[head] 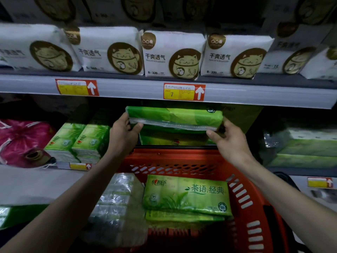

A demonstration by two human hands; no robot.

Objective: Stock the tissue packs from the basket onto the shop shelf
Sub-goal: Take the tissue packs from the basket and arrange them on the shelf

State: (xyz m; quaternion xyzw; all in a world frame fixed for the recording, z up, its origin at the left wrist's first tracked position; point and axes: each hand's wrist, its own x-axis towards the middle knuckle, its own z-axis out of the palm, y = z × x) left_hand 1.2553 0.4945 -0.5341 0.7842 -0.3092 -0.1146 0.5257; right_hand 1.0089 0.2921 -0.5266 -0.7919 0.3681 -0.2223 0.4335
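While the left hand (124, 132) and right hand (228, 139) each pinch an end of the green tissue pack (175, 116), held just under the upper shelf edge (255, 96) above the stocked packs (173, 140), its slick wrap could slip or catch that edge and fall back into the basket (182, 157)

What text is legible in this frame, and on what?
"干爽透气": white cat-print packs, upper shelf.
"320": same packs, bottom edge.
"7": middle price tag.
"心相印", "茶语.经典", "100%": top green tissue pack in the red basket.
"15": far-right white pack.
Too blurred or small: left price tag, fine print, held green pack.
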